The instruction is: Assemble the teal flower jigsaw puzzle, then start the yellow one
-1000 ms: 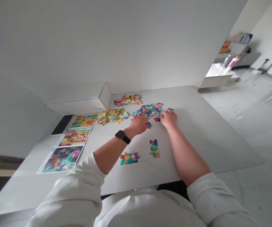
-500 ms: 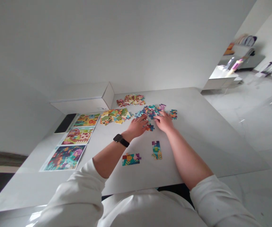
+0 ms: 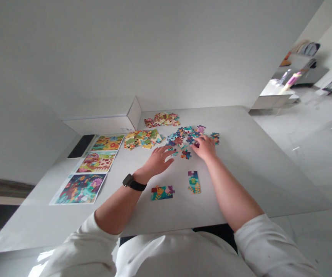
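My left hand (image 3: 157, 161), with a black watch (image 3: 134, 182) on the wrist, hovers at the near left edge of a pile of blue and teal puzzle pieces (image 3: 183, 134); its fingers are spread. My right hand (image 3: 205, 147) lies at the pile's right side, fingertips on the pieces. Whether it pinches one is hidden. A dark blue and orange piece (image 3: 186, 154) lies between the hands. Nearer to me are two joined sections, one with a yellow plant (image 3: 162, 193) and one upright strip (image 3: 194, 182). Another piece (image 3: 215, 137) sits beyond the right hand.
Farther back lie a yellow-green pile (image 3: 143, 139) and a red-brown pile (image 3: 163, 119) of puzzle pieces. On the left are a sheet with three printed pictures (image 3: 81, 188), a black phone (image 3: 81, 146) and a white box (image 3: 102, 124). The wall (image 3: 183, 57) bounds the table's far edge.
My left hand has drawn back to the left from the pile, and its fingers have spread. My right hand has stayed at the pile's right side. The view has shifted slightly.
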Available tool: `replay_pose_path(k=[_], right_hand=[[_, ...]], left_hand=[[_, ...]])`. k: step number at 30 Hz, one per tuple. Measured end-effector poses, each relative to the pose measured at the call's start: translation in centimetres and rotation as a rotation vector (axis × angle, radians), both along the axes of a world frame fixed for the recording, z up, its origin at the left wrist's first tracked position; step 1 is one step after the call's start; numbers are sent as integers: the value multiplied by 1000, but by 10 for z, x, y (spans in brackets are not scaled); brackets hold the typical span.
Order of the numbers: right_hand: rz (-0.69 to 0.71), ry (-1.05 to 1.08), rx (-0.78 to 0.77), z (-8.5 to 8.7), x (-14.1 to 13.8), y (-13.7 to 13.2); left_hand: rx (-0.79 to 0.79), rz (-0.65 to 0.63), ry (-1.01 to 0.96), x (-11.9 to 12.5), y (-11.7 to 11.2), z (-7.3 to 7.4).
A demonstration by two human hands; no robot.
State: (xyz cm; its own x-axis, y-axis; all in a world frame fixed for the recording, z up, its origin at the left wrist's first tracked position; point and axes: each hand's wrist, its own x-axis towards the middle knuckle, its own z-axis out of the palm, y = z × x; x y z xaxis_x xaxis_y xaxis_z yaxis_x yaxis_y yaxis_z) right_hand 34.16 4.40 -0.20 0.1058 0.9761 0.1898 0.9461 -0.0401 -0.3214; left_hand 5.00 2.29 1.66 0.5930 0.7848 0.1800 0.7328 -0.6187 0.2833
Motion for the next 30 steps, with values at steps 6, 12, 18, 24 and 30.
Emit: replay_pose_path(k=[6, 12, 18, 24, 30], right_hand=[[-84, -34, 26, -1, 2, -1], [29, -14, 39, -1, 7, 0], [-24, -7, 74, -4, 18, 5], [-145, -46, -3, -6, 23, 6], [-110, -55, 10, -5, 21, 6]], left_hand=[[1, 83, -229, -16, -3, -15], [-10, 52, -242, -17, -1, -23], [-11, 8, -278, -18, -1, -26], [-30, 4, -236, -15, -2, -28], [-38, 7, -212, -13, -2, -27]])
